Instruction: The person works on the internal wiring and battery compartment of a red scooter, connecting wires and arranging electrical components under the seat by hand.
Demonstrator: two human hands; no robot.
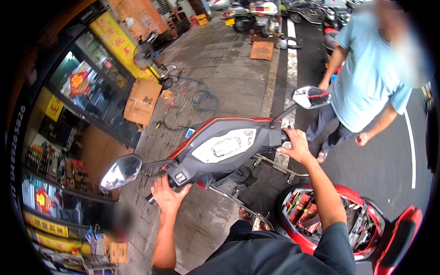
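1. Scooter [192, 167]: at centre, with grey front cover and pale instrument panel [224, 145]. Placed between paving [229, 64] to the left and dark road [385, 158] to the right.
2. Left grip [167, 196]: curled over left handlebar [150, 198], thumb extended to the right. Bar end exposed to the left of the palm.
3. Right grip [298, 145]: folded over right handlebar [276, 138], thumb on the near side. Cannot see the undersides of either hold.
4. Left mirror [121, 172] and right mirror [311, 97]: on stalks, outboard of the cover.
5. Near right: red rear body with compartment [316, 213] uncovered, red and metallic parts visible inside. Red-and-black seat [398, 243] just beyond, farther right.
6. Far right: standing person [369, 75] in light blue shirt, close to right mirror.
7. Far left: cardboard sheet [142, 101] by the shopfront [98, 78]; blue hose [205, 101] coiled on the paving.
8. Far: parked two-wheelers [263, 18] and orange board [261, 50].
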